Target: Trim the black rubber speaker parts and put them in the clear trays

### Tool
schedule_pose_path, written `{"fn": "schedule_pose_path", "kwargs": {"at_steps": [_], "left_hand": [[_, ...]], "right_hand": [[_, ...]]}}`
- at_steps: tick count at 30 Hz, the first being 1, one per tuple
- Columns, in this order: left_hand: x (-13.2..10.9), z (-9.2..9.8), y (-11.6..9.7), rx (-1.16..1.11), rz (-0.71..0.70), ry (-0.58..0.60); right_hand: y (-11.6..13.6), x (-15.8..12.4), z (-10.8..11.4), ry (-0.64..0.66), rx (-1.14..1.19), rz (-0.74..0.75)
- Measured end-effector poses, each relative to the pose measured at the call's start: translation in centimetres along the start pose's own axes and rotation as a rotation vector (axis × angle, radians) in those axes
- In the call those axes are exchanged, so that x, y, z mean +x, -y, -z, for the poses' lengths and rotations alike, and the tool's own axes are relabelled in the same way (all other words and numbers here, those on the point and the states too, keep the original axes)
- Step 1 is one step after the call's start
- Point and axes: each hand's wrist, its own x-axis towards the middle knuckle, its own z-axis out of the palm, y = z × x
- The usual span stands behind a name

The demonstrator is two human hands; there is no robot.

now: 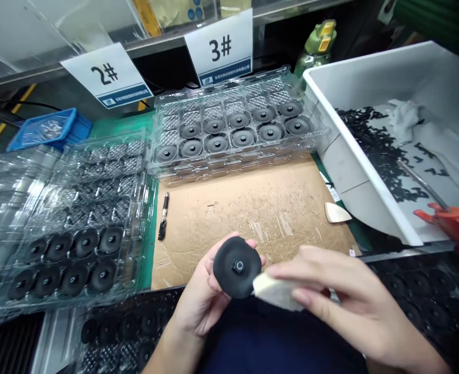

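In the head view, my left hand [202, 296] is closed round a black rounded plastic part [231, 280] with a small round stub at its centre, its face turned up to me. My right hand [331, 291] pinches a cream-coloured wedge-shaped block [278, 292]. The tip of the block is at the right edge of the black part; whether it touches cannot be made out. Both hands are over the near edge of a worn cardboard sheet [237, 208]. What the block is made of does not show.
Clear plastic trays [237, 161] with similar black parts stand behind the cardboard, and more trays [132, 259] lie left. A pen [164, 215] and another cream wedge [336, 213] lie on the cardboard. At right stands a white bin [373, 208] with small black pieces and red-handled pliers [451, 223].
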Motion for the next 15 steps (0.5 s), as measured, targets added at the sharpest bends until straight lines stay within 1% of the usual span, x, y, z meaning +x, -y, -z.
{"fn": "schedule_pose_path", "kwargs": {"at_steps": [1, 2, 3, 4, 5, 6, 7, 9, 10, 11, 13, 14, 15], "left_hand": [[0.0, -0.2, 0.2, 0.012, -0.007, -0.021], [0.1, -0.4, 0.4, 0.019, -0.014, -0.028], [0.1, -0.5, 0.5, 0.021, -0.024, -0.027], [0.2, -0.6, 0.6, 0.019, -0.034, -0.019], [0.2, -0.6, 0.7, 0.017, -0.049, -0.019], [0.2, -0.6, 0.7, 0.017, -0.071, -0.031], [0.3, -0.5, 0.7, 0.016, -0.102, -0.058], [0.3, -0.4, 0.8, 0.01, -0.159, -0.123], [0.3, -0.5, 0.8, 0.01, -0.166, -0.142], [0.3, -0.5, 0.9, 0.01, -0.152, -0.151], [0.3, -0.6, 1.0, 0.014, -0.103, -0.153], [0.2, -0.5, 1.0, 0.013, -0.094, -0.142], [0.2, -0.3, 0.8, 0.01, -0.094, -0.121]], "right_hand": [[0.1, 0.2, -0.5, -0.12, -0.027, -0.024], [0.3, 0.4, -1.1, -0.229, -0.052, -0.018], [0.6, 0.8, -1.8, -0.314, -0.077, 0.021], [0.9, 1.1, -2.3, -0.358, -0.106, 0.083], [1.1, 1.5, -2.9, -0.36, -0.138, 0.152], [1.3, 1.8, -3.2, -0.316, -0.166, 0.208], [1.5, 2.1, -3.4, -0.245, -0.184, 0.239], [1.5, 2.8, -3.6, -0.117, -0.197, 0.22], [1.5, 3.1, -3.6, -0.102, -0.207, 0.197], [1.5, 3.4, -3.6, -0.13, -0.224, 0.18], [1.4, 3.7, -3.7, -0.239, -0.268, 0.195], [1.3, 3.7, -3.7, -0.264, -0.274, 0.223], [1.3, 3.4, -3.6, -0.244, -0.258, 0.254]]}}
